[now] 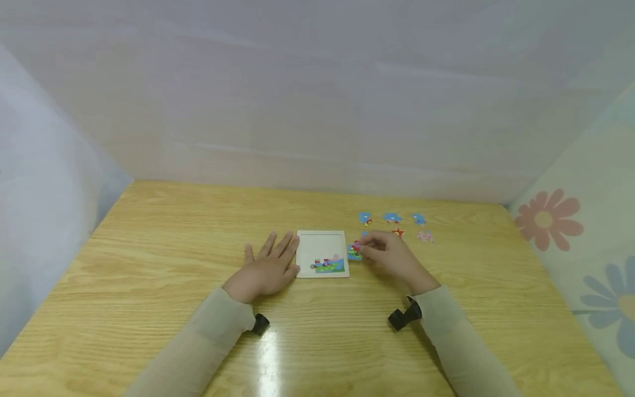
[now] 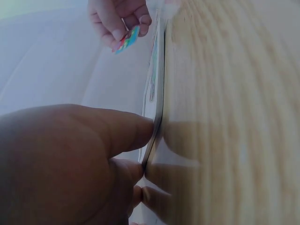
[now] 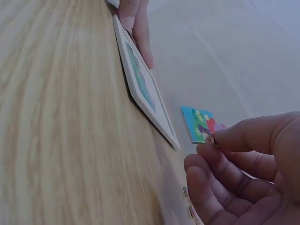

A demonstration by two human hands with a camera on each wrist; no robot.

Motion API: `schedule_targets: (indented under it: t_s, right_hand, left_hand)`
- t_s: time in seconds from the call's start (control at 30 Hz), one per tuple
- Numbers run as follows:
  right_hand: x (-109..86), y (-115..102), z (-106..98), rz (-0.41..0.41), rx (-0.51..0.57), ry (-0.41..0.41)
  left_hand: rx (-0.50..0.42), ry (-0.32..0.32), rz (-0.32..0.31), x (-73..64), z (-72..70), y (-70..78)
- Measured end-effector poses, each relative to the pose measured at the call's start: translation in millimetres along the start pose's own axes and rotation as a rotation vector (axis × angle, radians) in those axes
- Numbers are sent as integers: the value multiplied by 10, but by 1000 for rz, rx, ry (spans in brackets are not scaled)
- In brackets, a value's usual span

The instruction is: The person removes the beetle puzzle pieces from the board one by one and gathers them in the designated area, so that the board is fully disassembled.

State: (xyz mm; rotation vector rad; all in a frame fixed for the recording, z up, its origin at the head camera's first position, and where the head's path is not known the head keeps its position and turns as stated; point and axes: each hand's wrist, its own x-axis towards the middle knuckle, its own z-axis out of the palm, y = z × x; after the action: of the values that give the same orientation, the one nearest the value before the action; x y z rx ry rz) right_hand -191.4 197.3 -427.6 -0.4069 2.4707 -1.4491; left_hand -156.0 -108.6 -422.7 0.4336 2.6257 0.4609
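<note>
A square white puzzle tray [image 1: 321, 232] lies flat on the table, with joined puzzle pieces [image 1: 329, 266] in its lower right corner. My left hand [image 1: 268, 270] rests beside it, fingers spread and straight, thumb and fingertips touching the tray's left edge. Just off the tray's right edge, my right hand [image 1: 392, 256] pinches a colourful puzzle piece [image 3: 199, 124] between thumb and forefinger. That piece is blue, green and red, and it is held raised and tilted in the right wrist view.
Several loose puzzle pieces lie at the back right of the wooden table [image 1: 198, 220]: blue ones [image 1: 392, 217], a red star-shaped piece [image 1: 398, 233] and a pink piece [image 1: 425, 236]. One blue piece is partly hidden behind my right hand. White cloth walls [image 1: 317, 110] stand behind the table.
</note>
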Motion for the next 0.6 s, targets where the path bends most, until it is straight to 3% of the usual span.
schedule_targets:
  t_s: [0.4,0.6]
  right_hand:
    - [-88,119,-323,66,-4,14]
    - [-89,158,-366,82,-31,-7]
  left_hand:
    - [-20,-8,-3,-10,-11,15]
    - [-13,-7,-13,-10,-1,3]
